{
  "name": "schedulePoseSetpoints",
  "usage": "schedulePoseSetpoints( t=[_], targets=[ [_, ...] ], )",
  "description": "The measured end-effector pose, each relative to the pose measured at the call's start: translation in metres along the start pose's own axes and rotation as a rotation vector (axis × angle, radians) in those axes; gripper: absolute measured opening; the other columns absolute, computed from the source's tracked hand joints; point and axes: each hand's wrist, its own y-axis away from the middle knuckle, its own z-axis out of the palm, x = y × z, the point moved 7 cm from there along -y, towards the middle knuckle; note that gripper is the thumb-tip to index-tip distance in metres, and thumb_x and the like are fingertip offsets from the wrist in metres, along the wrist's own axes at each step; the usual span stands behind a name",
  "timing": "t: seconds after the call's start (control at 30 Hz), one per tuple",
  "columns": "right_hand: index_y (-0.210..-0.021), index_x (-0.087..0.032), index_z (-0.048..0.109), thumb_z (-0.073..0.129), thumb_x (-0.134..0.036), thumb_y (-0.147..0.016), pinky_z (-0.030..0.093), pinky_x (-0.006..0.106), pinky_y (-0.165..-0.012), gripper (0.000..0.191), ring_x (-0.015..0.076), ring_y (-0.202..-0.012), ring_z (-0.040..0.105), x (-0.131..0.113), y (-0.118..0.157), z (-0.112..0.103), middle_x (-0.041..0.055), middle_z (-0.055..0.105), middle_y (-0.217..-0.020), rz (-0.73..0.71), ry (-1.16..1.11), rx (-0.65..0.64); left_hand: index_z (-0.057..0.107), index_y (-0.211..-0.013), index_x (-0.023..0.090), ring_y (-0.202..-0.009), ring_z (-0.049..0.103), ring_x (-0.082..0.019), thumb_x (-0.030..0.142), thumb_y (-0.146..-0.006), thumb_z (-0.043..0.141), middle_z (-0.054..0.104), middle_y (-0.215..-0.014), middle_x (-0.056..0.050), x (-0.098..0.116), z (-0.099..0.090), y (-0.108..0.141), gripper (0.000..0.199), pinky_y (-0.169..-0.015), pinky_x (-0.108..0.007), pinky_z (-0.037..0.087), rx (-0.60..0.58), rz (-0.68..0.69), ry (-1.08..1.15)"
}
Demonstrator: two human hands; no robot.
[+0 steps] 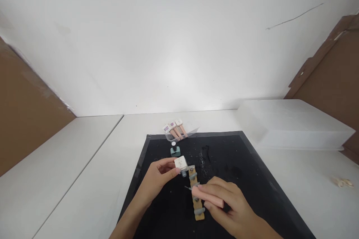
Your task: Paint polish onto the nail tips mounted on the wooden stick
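Pinched in my left hand is a small white square block with a printed face and a grey-blue part below it. My right hand grips a pink handle, whose thin dark tip points left. Beneath the handle, a wooden strip with several grey pieces across it lies on the black mat. A teal bottle with a black and white top stands just beyond my left hand.
Behind the mat's far edge, a clear tray holds several pink-handled pieces with white heads. A translucent white bin sits at the right back. Small beige pieces lie at the far right. Brown panels flank the white table.
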Motion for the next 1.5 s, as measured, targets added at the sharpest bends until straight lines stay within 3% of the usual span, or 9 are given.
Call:
schedulePoseSetpoints(
  t=[0.2, 0.37, 0.67, 0.9, 1.1, 1.3, 1.5],
  targets=[
    [-0.101, -0.018, 0.066, 0.052, -0.007, -0.079, 0.045, 0.026, -0.046, 0.028, 0.0160, -0.054, 0.056, 0.006, 0.002, -0.014, 0.0046, 0.062, -0.068, 0.070, 0.014, 0.157, 0.065, -0.106, 0.017, -0.071, 0.060, -0.020, 0.041, -0.070, 0.061, 0.071, -0.091, -0.008, -0.007, -0.003, -0.001, 0.043, -0.064, -0.029, 0.045, 0.060, 0.007, -0.345],
    [-0.089, -0.018, 0.069, 0.054, -0.018, -0.083, 0.042, 0.025, -0.046, 0.016, 0.0142, -0.051, 0.052, 0.024, 0.004, -0.022, 0.0015, 0.056, -0.065, 0.297, -0.018, 0.242, 0.066, -0.101, 0.018, -0.072, 0.060, -0.021, 0.039, -0.069, 0.060, 0.072, -0.090, -0.007, -0.010, -0.005, -0.004, 0.039, -0.065, -0.030, 0.044, 0.071, -0.004, -0.427],
    [-0.086, -0.015, 0.070, 0.057, -0.047, -0.078, 0.035, 0.023, -0.037, 0.035, 0.0104, -0.037, 0.038, 0.048, 0.012, -0.021, -0.0074, 0.037, -0.044, 0.655, -0.235, 0.302, 0.063, -0.109, 0.021, -0.071, 0.058, -0.020, 0.043, -0.074, 0.052, 0.069, -0.096, -0.007, -0.010, -0.006, -0.002, 0.043, -0.066, -0.031, 0.043, 0.071, -0.002, -0.559],
    [-0.085, -0.016, 0.070, 0.058, -0.055, -0.074, 0.035, 0.024, -0.037, 0.042, 0.0106, -0.036, 0.039, 0.051, 0.012, -0.022, -0.0075, 0.037, -0.043, 0.691, -0.269, 0.311, 0.060, -0.111, 0.024, -0.075, 0.055, -0.020, 0.042, -0.077, 0.046, 0.060, -0.096, -0.006, -0.004, 0.001, 0.002, 0.041, -0.067, -0.030, 0.042, 0.048, 0.028, -0.683],
    [-0.095, -0.015, 0.069, 0.058, -0.053, -0.077, 0.037, 0.022, -0.037, 0.043, 0.0102, -0.039, 0.040, 0.066, 0.013, -0.016, -0.0079, 0.038, -0.044, 0.711, -0.281, 0.235, 0.056, -0.116, 0.022, -0.071, 0.054, -0.019, 0.044, -0.080, 0.040, 0.052, -0.089, -0.004, -0.008, 0.003, 0.002, 0.045, -0.067, -0.032, 0.042, 0.069, 0.002, -0.706],
    [-0.100, -0.018, 0.069, 0.056, -0.045, -0.082, 0.041, 0.021, -0.039, 0.034, 0.0084, -0.045, 0.045, 0.077, 0.014, -0.008, -0.0016, 0.050, -0.069, 0.643, -0.249, 0.161, 0.054, -0.118, 0.019, -0.073, 0.053, -0.019, 0.047, -0.082, 0.037, 0.053, -0.089, -0.005, -0.008, 0.003, 0.000, 0.049, -0.066, -0.031, 0.041, 0.082, 0.004, -0.694],
    [-0.104, -0.020, 0.068, 0.054, -0.038, -0.086, 0.044, 0.021, -0.042, 0.028, 0.0101, -0.051, 0.050, 0.084, 0.017, 0.000, 0.0015, 0.055, -0.080, 0.570, -0.222, 0.083, 0.055, -0.118, 0.019, -0.076, 0.054, -0.020, 0.046, -0.082, 0.038, 0.054, -0.091, -0.005, -0.007, 0.003, 0.000, 0.048, -0.068, -0.031, 0.042, 0.090, 0.009, -0.685]
  ],
)
